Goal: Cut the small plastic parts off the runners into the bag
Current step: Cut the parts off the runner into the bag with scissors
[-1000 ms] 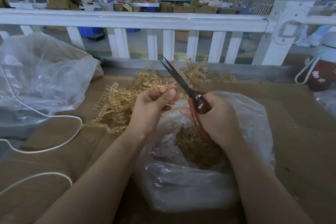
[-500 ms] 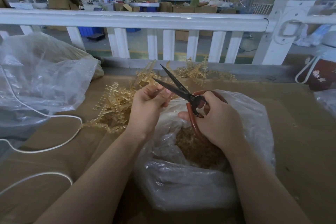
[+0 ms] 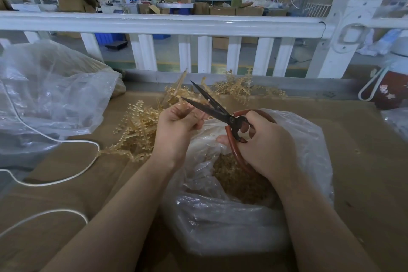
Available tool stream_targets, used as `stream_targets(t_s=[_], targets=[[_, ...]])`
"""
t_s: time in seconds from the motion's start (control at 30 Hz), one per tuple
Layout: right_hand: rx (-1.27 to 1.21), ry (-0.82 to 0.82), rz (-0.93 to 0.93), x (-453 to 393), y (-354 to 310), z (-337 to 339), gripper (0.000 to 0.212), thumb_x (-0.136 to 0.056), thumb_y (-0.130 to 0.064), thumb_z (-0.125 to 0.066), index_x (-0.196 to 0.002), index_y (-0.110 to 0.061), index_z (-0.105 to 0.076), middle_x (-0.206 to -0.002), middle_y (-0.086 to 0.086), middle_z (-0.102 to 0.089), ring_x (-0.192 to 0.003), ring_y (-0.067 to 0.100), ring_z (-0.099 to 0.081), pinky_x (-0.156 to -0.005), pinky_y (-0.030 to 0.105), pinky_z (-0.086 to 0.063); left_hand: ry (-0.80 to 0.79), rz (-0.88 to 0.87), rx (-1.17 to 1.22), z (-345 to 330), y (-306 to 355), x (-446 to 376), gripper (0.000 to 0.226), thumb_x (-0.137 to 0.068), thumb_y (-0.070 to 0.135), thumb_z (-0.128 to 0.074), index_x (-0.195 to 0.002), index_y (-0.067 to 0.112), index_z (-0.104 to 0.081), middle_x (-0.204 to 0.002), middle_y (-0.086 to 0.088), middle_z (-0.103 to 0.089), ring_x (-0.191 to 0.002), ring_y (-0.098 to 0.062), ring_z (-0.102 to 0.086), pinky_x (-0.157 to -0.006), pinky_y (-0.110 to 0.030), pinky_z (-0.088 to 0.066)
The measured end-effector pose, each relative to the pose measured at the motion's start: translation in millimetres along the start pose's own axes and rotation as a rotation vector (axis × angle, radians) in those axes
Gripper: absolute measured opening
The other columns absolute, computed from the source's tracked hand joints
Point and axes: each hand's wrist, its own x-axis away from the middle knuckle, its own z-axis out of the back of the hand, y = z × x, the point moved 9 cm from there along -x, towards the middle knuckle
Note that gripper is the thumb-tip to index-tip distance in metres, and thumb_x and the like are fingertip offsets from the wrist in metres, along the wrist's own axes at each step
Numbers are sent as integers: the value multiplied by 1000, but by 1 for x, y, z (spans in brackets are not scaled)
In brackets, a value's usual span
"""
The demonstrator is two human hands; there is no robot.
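Gripping the scissors [image 3: 217,109] by their red handles, your right hand [image 3: 262,146] has its fingers curled through and round the loops. The dark blades stand open in a narrow V, tips pointing up and to the left, over the near edge of the loose pile.

Your left hand [image 3: 176,128] sits just left of the blades, its fingers [image 3: 199,122] pinched together on a thin amber runner [image 3: 189,109]. The runner's free end lies at the mouth of the open blades; whether the lower blade touches it cannot be told.

Directly below both hands stands the clear plastic bag [image 3: 220,223], its mouth open upward. A heap of small amber cut parts [image 3: 238,181] lies inside it, partly hidden behind your right wrist and the lower scissor handle.

A pile of uncut runners [image 3: 136,132] lies on the brown table [image 3: 364,161], just left of and behind your left hand, stretching back toward the rail. More of them [image 3: 234,89] lie against the far edge of the table.

At the left, a second large clear bag [image 3: 50,95] rests on the table, crumpled, with pale contents showing through. A white cord [image 3: 72,178] loops across the table in front of it.

A white railing [image 3: 167,25] runs across behind the table. At the far right stands a dark red container [image 3: 390,93] with a white strap.
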Motion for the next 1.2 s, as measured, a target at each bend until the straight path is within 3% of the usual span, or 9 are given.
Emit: stream_targets(t_s=[0.27, 0.37, 0.47, 0.63, 0.8, 0.93, 1.07, 1.2], targets=[[41, 19, 17, 1, -3, 3, 84, -63, -97, -31, -87, -25, -66, -76, -14, -65, -65, 7, -58, -62, 26, -55, -12, -25, -33, -1, 1, 0, 39, -95, -3, -57, -67, 20, -70, -66, -5, -57, -63, -14, -47, -64, -24, -44], [62, 27, 16, 2, -3, 5, 83, -64, -97, -29, -87, -26, -65, -74, -15, -64, -64, 6, -57, -59, 25, -53, 18, -38, -81, 2, 2, 1, 31, -95, -3, -58, -72, 14, -69, -68, -9, -56, -65, -18, -47, -64, -25, -45], [71, 29, 30, 2, -4, 6, 79, -66, -98, -28, -89, -30, -62, -76, -20, -60, -63, 1, -50, -55, 18, -45, 38, -66, -157, 3, 3, 1, 14, -96, -2, -58, -85, -2, -67, -71, -11, -57, -68, -21, -50, -66, -25, -48], [76, 26, 25, 2, -4, 5, 69, -66, -95, -36, -90, -34, -59, -77, -25, -52, -61, -10, -41, -54, 9, -29, 50, -79, -198, 4, 4, 2, 12, -96, -1, -59, -89, 1, -68, -69, -1, -61, -67, -12, -53, -66, -22, -50], [67, 39, 18, 2, -4, 6, 71, -66, -93, -35, -86, -31, -63, -72, -20, -58, -59, -5, -45, -52, 12, -34, 50, -68, -195, 5, 4, 1, 15, -96, -1, -59, -85, 4, -68, -65, 3, -60, -66, -12, -54, -68, -22, -51], [70, 49, 17, 2, -4, 8, 77, -66, -95, -32, -83, -27, -65, -71, -15, -63, -61, 5, -55, -56, 22, -49, 45, -55, -171, 4, 4, 2, 13, -95, 1, -61, -83, 3, -66, -66, 2, -59, -67, -13, -53, -69, -21, -51], [60, 69, 32, 2, -5, 9, 74, -68, -92, -37, -82, -25, -67, -72, -15, -64, -60, 5, -55, -56, 17, -46, 50, -45, -156, 4, 4, 2, 16, -95, 7, -64, -79, 7, -66, -68, -3, -57, -68, -16, -52, -71, -21, -50], [33, 67, 18, 2, -5, 9, 83, -66, -96, -28, -81, -24, -67, -71, -13, -64, -61, 7, -57, -59, 25, -54, 43, -45, -148, 3, 4, 2, 26, -95, 8, -64, -71, 16, -65, -66, -2, -57, -68, -17, -52, -71, -20, -50]])
